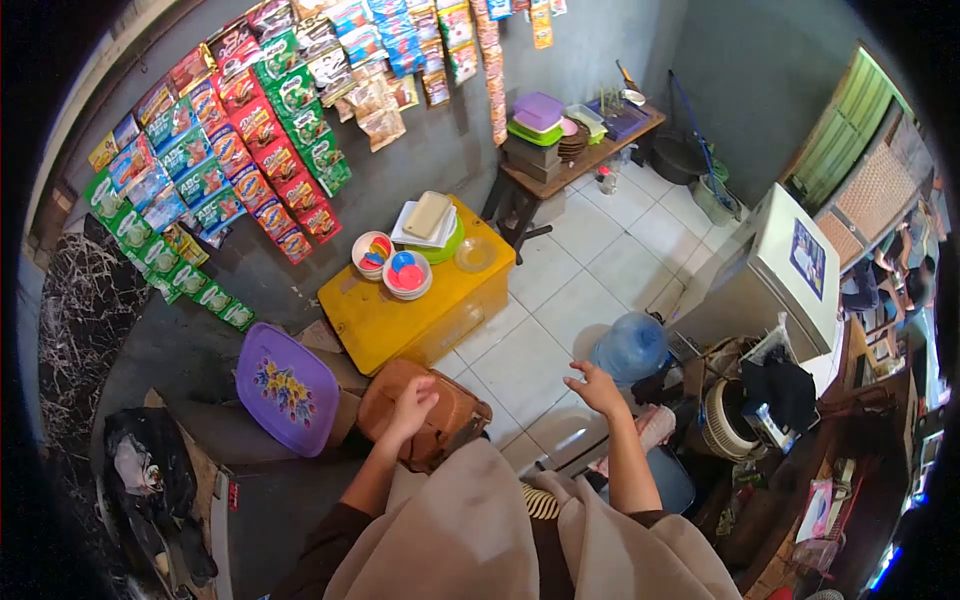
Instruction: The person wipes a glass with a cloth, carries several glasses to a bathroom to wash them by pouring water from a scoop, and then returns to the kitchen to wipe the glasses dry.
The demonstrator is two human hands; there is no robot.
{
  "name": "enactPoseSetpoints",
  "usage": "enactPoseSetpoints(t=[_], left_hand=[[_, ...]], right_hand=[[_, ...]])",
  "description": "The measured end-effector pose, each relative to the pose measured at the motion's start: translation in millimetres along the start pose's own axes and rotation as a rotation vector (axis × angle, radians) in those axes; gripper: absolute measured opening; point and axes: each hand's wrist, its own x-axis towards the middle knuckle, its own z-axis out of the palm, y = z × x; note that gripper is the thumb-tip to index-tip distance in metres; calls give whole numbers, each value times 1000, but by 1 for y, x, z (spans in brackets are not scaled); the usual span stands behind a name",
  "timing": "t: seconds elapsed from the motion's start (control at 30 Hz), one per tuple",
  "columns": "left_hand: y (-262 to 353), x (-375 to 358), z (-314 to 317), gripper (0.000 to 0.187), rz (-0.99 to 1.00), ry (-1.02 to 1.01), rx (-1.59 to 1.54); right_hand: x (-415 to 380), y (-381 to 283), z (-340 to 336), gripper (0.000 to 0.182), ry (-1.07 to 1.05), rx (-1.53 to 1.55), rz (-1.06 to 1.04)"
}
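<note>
My left hand (414,404) is raised over a brown lidded box (460,415), its fingers partly curled with nothing visible in them. To the right, my right hand (596,388) hangs in the air above the white tiled floor (505,357), fingers apart and holding nothing. Just beyond it stands a blue water jug (630,348). A yellow cabinet (415,325) lies ahead of my left hand, carrying stacked bowls (406,274) and a green plate (448,240). A purple floral tray (288,388) leans to the left.
Sachet strips (285,165) hang along the grey wall. A wooden bench (560,168) with containers stands at the back. On the right are a white freezer (790,270), a fan (728,420) and clutter. People are partly visible at the far right edge.
</note>
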Motion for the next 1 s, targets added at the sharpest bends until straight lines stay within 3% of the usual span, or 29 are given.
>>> enactPoseSetpoints(t=[0.23,0.37,0.47,0.7,0.77,0.83,1.0], left_hand=[[79,72,-18,31,143,17,-239],[95,116,-7,30,139,19,-272],[115,169,8,29,141,24,-290],[202,334,109,27,219,-162,-312],[240,377,148,28,20,-195,-425],[279,415,181,29,6,-267,-435],[322,485,234,31,159,-395,-424]], right_hand=[[63,-85,-7,44,-184,73,-200],[109,-90,-31,41,-162,168,-152],[150,-79,-58,37,-18,281,-184],[252,-35,-182,33,107,373,-191],[278,-17,-226,31,207,349,-200],[297,-6,-267,29,354,333,-186],[347,23,-323,27,444,494,-131]])
